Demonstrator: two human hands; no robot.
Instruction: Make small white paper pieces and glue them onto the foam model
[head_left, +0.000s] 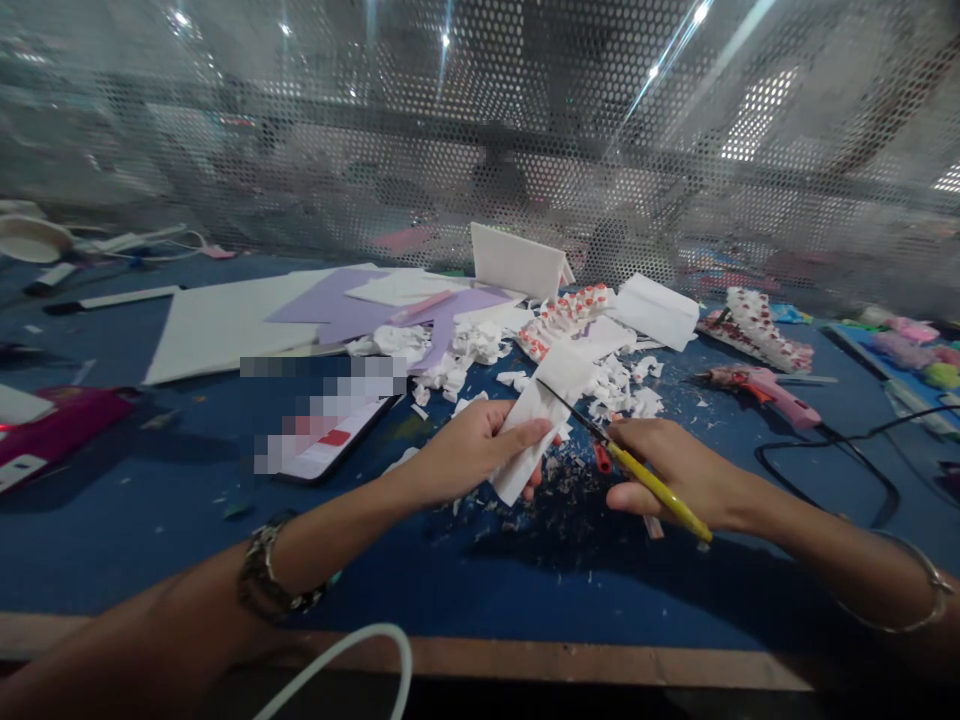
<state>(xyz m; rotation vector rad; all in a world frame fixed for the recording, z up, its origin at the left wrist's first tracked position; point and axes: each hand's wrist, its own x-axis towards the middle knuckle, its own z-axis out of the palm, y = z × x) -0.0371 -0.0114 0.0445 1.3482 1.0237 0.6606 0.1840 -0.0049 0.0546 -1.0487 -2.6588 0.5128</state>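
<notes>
My left hand (487, 440) pinches a folded strip of white paper (555, 385), thumb on top and fingertips underneath. In my right hand (667, 465) is a pair of scissors (660, 495) with yellow on the handle. Their dark blade lies across the upper part of the strip; whether the blades have bitten into it I cannot tell. Behind and beside the strip lie crumpled white paper scraps (626, 390). A white piece dotted with red (574, 312) rests just beyond the strip.
White and purple sheets (225, 320) spread at the back left, near a phone (337, 425). A pink glue gun (780, 395) with a black cord lies right. A folded white card (517, 260) stands before the perforated metal screen (420, 130). A white cable (401, 650) loops at the front edge.
</notes>
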